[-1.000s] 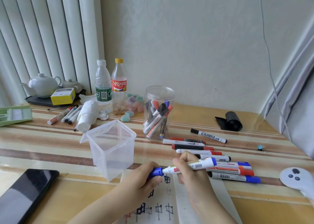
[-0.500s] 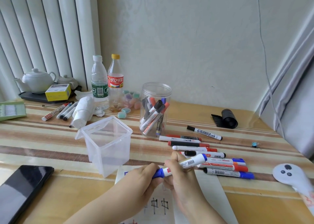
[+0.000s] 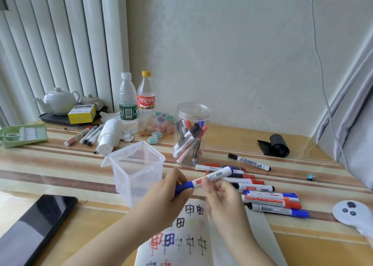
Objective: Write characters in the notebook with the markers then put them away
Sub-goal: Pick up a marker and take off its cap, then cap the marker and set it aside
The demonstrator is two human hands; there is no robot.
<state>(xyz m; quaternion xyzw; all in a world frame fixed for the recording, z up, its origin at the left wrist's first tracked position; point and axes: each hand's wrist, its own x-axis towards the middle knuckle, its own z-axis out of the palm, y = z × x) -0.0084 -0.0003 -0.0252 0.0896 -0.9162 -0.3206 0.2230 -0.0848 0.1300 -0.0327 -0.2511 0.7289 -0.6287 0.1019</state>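
Observation:
I hold a white marker (image 3: 219, 174) with a blue cap (image 3: 184, 185) above the table, its right end tilted up. My left hand (image 3: 167, 195) grips the capped end and my right hand (image 3: 221, 197) pinches the barrel. Below them lies the open notebook (image 3: 256, 233), with red, blue and black characters on its left page. Several loose markers (image 3: 272, 202) lie just right of my hands. A round clear jar (image 3: 191, 112) behind them holds several more markers. An empty square plastic container (image 3: 139, 165) stands left of the marker, its lid hanging open.
A black phone (image 3: 34, 227) lies at the front left and a white controller (image 3: 351, 211) at the right edge. Two bottles (image 3: 137, 106), a teapot (image 3: 58, 100), a yellow box (image 3: 81, 113), a tissue roll (image 3: 110, 136) and a few more markers (image 3: 84, 134) line the back. A black roll (image 3: 277, 145) sits back right.
Both hands have lifted the marker from just above the page, and its right end now tilts up more. The notebook's characters show more fully below.

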